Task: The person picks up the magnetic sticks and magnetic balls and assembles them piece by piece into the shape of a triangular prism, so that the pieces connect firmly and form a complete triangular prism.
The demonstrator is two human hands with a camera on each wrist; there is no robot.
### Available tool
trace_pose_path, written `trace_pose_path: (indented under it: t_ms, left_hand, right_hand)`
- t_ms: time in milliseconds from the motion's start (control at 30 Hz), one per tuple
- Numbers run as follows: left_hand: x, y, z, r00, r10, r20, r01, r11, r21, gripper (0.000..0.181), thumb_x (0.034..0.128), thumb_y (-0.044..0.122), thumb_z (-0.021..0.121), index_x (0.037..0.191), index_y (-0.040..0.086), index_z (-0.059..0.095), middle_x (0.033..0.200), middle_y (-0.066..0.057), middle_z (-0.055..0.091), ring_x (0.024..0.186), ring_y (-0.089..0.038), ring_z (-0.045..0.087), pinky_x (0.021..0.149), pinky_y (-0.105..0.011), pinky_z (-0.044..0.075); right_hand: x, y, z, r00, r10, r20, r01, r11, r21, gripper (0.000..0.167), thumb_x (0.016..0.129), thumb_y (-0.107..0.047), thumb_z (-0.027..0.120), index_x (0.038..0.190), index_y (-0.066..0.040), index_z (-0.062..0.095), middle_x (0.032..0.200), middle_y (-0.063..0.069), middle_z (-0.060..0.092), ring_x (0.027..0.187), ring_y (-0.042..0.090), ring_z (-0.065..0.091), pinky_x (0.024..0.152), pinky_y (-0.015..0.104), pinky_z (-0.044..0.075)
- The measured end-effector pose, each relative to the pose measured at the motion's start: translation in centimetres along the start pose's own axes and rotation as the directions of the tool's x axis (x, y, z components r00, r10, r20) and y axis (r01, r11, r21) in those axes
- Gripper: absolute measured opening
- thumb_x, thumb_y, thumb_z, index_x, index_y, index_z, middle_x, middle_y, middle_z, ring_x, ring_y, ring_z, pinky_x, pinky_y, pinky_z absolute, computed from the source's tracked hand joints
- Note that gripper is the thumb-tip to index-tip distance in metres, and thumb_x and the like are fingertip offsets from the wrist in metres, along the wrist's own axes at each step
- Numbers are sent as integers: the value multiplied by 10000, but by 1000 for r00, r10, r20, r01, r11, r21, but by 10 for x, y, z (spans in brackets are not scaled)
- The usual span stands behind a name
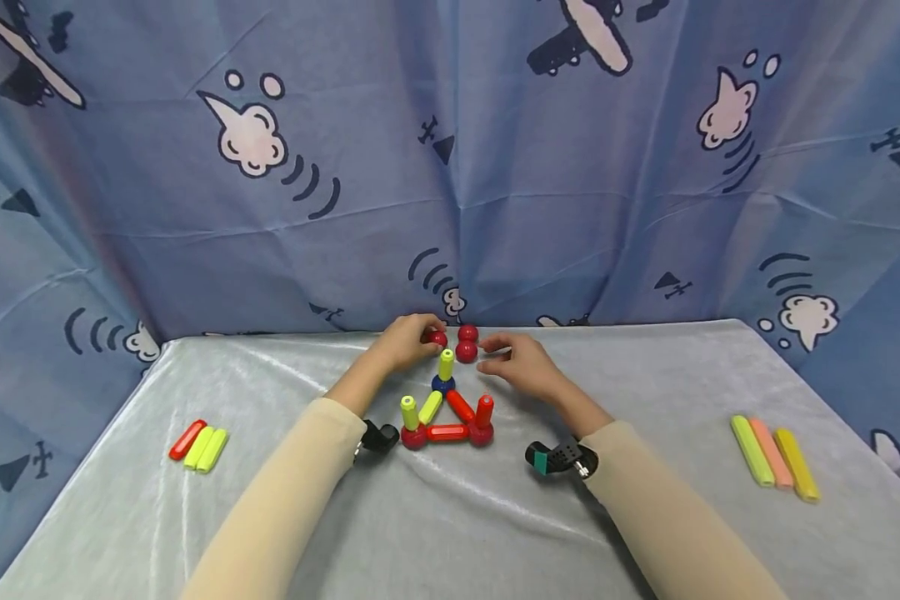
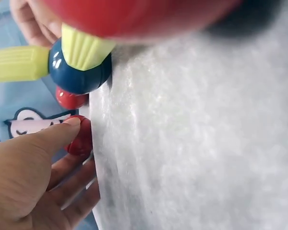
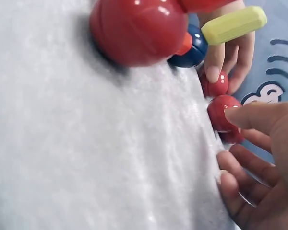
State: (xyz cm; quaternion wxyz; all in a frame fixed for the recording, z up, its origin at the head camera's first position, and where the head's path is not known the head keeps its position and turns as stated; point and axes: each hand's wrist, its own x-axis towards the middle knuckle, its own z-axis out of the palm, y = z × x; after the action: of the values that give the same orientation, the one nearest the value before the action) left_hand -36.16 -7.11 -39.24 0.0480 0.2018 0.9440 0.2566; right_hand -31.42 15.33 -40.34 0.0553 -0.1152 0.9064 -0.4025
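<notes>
At the back of the table, my left hand (image 1: 407,340) pinches a red ball (image 2: 81,139) between thumb and fingers. Two more red balls (image 1: 467,352) sit just to its right, one behind the other. My right hand (image 1: 523,363) is beside them with fingers loosely bent and apart, and in the head view a small gap separates it from the balls. Nearer than both hands stands a triangular frame of rods: a blue ball (image 1: 443,384) at the back corner, red balls (image 1: 414,437) at the front corners, red rods (image 1: 447,432) and yellow-green rods (image 1: 431,407), one upright per corner.
Left on the pale tablecloth (image 1: 450,533) lie a red rod (image 1: 187,439) and two short yellow-green rods (image 1: 212,451). Far right are longer rods: yellow-green (image 1: 752,451), salmon (image 1: 771,453) and yellow (image 1: 797,464). A blue patterned curtain (image 1: 390,167) hangs behind the table.
</notes>
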Motion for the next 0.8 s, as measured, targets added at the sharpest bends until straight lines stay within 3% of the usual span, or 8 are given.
trace_pose_path:
  t_ms: [100,200,267,400,533,667,800]
  left_hand:
    - [-6,-6,-2,999,-28,-29,27,999,-37,287,946,203,715,1210,93,685,1147,-99,726,1063,-232,666,973,-391,538]
    - [-15,-9,-8,997,-54,-52,46,987,-151,289,940,220,726,1194,85,691,1120,-106,735,1034,-233,683,905,-372,556]
    - [-23,-7,-15,995,-59,-75,38,967,-253,301,943,233,725,1206,91,691,1134,-106,738,1036,-236,697,891,-369,572]
    - [-42,3,-27,991,-22,-130,-36,904,-427,328,946,253,727,1236,107,679,1186,-100,727,1067,-244,707,932,-390,590]
    - [-55,13,-30,986,52,-156,-120,874,-472,320,943,220,730,1238,107,676,1199,-90,719,1068,-236,700,942,-379,590]
    - [-60,20,-28,981,127,-150,-180,884,-431,330,946,216,727,1256,120,671,1193,-74,724,1048,-217,707,921,-355,596]
    - [-61,24,-27,977,168,-133,-208,891,-403,331,948,233,725,1259,134,671,1167,-54,732,1025,-191,713,914,-333,594]
  right_hand:
    - [5,4,5,999,-4,-51,5,1000,20,365,900,-154,734,1231,-11,682,1219,181,708,1078,318,677,963,435,562]
    - [7,9,9,997,-32,-69,34,999,41,323,893,-139,747,1185,-8,705,1133,174,736,1008,283,682,891,364,567]
    - [7,12,11,994,-53,-94,58,997,48,289,894,-137,750,1152,-11,718,1072,168,746,945,255,681,828,312,552]
    - [4,19,16,984,-84,-155,90,995,37,209,896,-156,754,1074,-47,751,969,120,750,800,168,629,718,233,501]
    - [0,21,16,982,-177,-65,182,979,93,193,889,-152,763,1059,-59,766,949,108,755,761,121,598,677,204,491]
    - [-2,19,15,959,-270,88,249,948,198,242,886,-127,763,1113,-43,759,1051,145,765,820,122,644,719,211,532]
    - [-1,14,19,948,-285,138,258,948,186,277,875,-173,785,1124,-54,758,1097,127,766,848,126,651,752,217,548]
